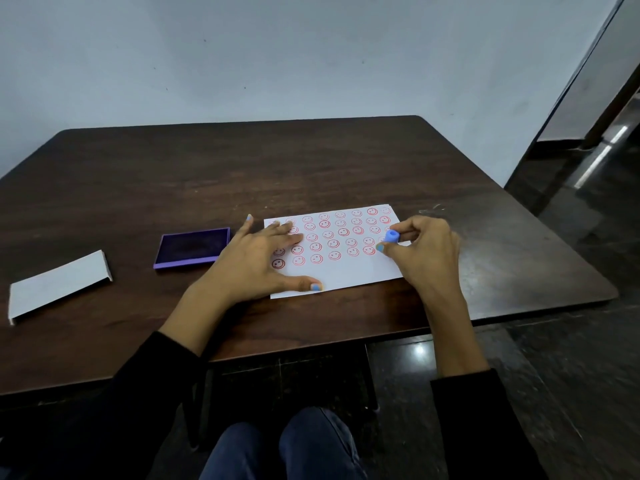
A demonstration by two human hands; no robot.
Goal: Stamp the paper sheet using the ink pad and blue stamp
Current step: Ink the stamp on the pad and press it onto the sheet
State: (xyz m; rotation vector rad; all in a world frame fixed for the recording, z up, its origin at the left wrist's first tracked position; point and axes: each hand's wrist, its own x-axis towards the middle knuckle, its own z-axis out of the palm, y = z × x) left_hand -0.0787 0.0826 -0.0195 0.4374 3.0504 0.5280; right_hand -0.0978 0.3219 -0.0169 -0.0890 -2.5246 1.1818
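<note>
A white paper sheet (360, 271) lies on the dark wooden table (173, 174), covered with rows of red smiley stamps. My left hand (256, 258) rests flat on the sheet's left part, fingers spread, thumb near the front edge. My right hand (426, 251) pinches a small blue stamp (392, 236) between thumb and fingers over the sheet's right side, at the end of a row. Whether the stamp touches the paper is hard to tell. The purple ink pad (192, 247) lies open to the left of the sheet, just beyond my left hand.
A grey lid or card (59, 285) lies at the table's left front. A pale wall stands behind the table. The table's right edge drops to a dark glossy floor (571, 358). My knees show below the front edge.
</note>
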